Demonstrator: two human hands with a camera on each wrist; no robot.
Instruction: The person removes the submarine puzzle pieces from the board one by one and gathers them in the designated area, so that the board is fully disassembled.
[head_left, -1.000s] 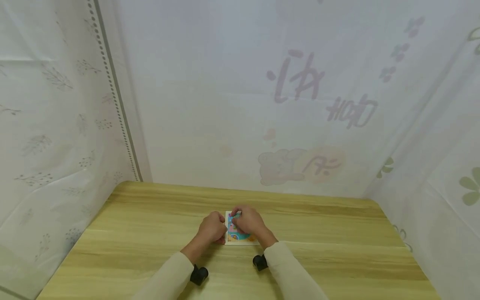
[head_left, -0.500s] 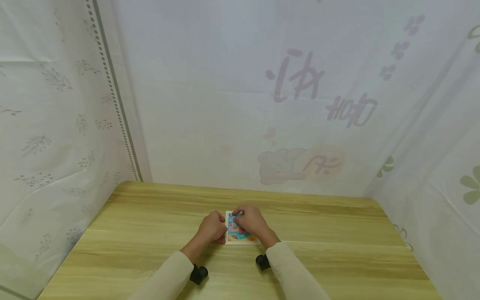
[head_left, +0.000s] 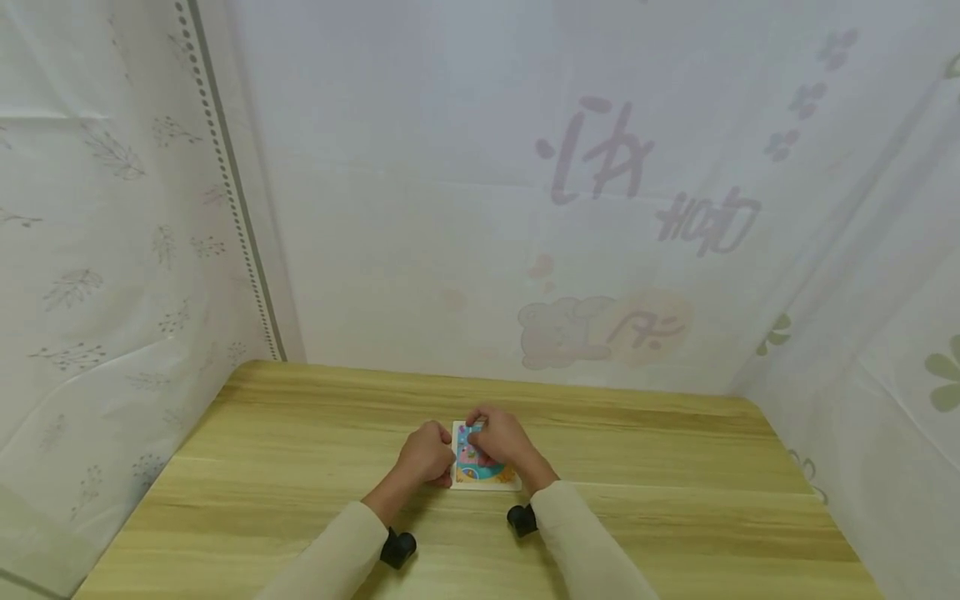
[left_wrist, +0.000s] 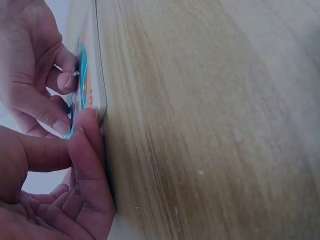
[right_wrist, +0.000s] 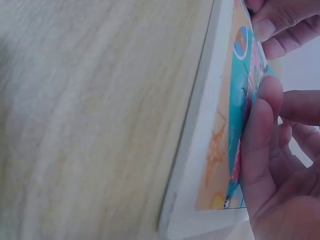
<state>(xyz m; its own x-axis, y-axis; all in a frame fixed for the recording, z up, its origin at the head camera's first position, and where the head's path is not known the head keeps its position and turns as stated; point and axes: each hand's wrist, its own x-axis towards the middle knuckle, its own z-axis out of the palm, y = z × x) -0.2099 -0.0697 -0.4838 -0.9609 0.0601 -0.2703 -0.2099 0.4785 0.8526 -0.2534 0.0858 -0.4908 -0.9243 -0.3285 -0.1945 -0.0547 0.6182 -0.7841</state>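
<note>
A small picture puzzle board (head_left: 487,475) with a white border and a bright teal, pink and orange print lies flat on the table. My left hand (head_left: 426,454) is at its left edge; in the left wrist view, its thumb and fingers (left_wrist: 90,160) grip the border at the near corner. My right hand (head_left: 501,437) is over the upper right of the picture and hides part of it. In the right wrist view, its thumb and index finger (right_wrist: 270,92) pinch a small teal puzzle piece (right_wrist: 270,69) right at the picture's surface, mostly covered by the fingertips.
The wood-grain table (head_left: 675,483) extends around the board on all sides. Pale printed curtains (head_left: 420,208) hang behind it and at both sides. A black wrist mount (head_left: 397,550) sits at the left cuff, another (head_left: 522,521) at the right.
My right hand has shifted slightly right over the picture, showing a little more of its lower part. My left hand stays at the board's left edge.
</note>
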